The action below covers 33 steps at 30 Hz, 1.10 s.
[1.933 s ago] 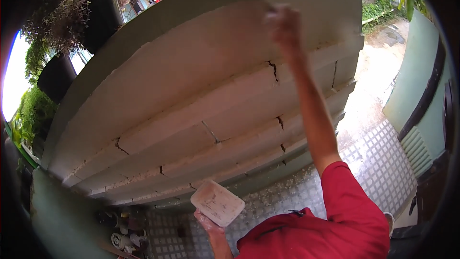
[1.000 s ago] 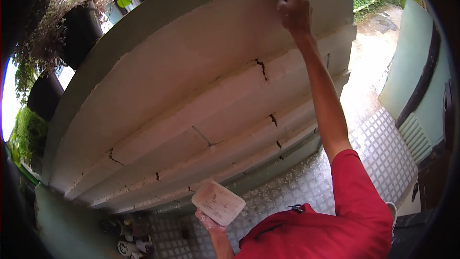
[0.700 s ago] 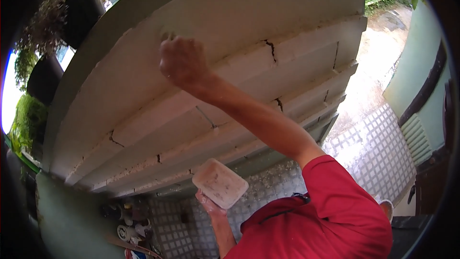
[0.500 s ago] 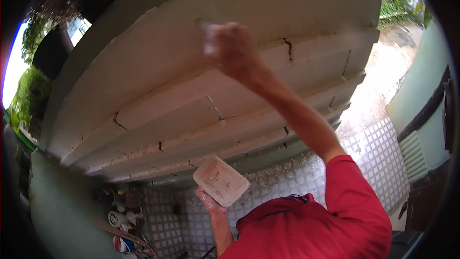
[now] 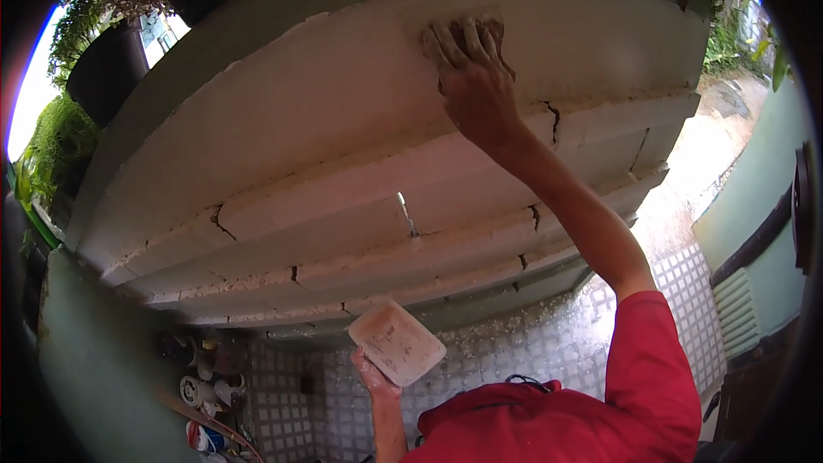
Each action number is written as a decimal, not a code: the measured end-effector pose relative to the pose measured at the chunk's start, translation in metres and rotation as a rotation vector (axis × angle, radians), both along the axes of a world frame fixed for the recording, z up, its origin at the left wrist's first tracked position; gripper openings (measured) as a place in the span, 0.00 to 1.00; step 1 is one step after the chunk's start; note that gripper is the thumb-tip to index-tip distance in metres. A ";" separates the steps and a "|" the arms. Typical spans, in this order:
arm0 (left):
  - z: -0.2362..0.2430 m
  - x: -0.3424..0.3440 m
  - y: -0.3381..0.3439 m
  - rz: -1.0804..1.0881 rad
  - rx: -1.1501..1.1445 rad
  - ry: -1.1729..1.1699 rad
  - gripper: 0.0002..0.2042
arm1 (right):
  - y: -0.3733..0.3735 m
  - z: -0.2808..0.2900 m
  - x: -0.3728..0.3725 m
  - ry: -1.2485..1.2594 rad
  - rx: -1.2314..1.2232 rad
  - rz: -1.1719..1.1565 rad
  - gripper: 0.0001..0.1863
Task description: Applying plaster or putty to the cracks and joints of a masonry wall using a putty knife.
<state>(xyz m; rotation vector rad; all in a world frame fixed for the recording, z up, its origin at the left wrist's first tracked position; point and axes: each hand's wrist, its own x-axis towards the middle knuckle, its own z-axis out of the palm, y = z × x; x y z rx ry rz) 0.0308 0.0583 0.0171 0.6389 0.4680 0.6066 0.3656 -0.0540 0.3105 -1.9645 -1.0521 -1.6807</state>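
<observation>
Near the upper middle, my right hand [image 5: 470, 77] presses a thin, flat scraper [image 5: 454, 19] against the broad white face [image 5: 343, 77] of a stepped concrete structure, its fingers bent over the blade. Cracks [image 5: 555, 124] run across the ledges below it. My left hand [image 5: 377, 377] grips a shallow, rectangular plastic tub [image 5: 397, 343] from beneath and the side, lower in the view. The tub is pale and smeared with residue.
Potted plants [image 5: 103, 69] stand along the green rim at upper left. Assorted containers [image 5: 197, 390] and a board [image 5: 197, 418] sit at lower left beside a green wall [image 5: 86, 334]. Speckled tiled floor [image 5: 660, 317] lies below, with a pale walkway [image 5: 694, 163] and another green wall [image 5: 754, 206] at right.
My right hand swung from upper right down to the left, then back rightward and up to the middle of the white face. My left hand stays low with the tub.
</observation>
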 end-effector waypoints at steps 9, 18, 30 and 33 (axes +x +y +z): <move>0.005 0.008 0.013 0.033 -0.036 0.009 0.29 | -0.016 -0.013 -0.028 0.160 -0.112 0.130 0.24; 0.009 -0.007 0.001 -0.009 0.024 -0.031 0.30 | -0.003 -0.017 -0.005 0.017 0.022 -0.010 0.23; 0.020 -0.005 0.011 0.050 -0.029 -0.045 0.29 | 0.009 0.013 -0.017 0.060 0.049 -0.011 0.21; 0.010 -0.012 0.012 0.084 -0.042 -0.028 0.29 | 0.000 -0.040 -0.030 0.119 -0.013 -0.014 0.20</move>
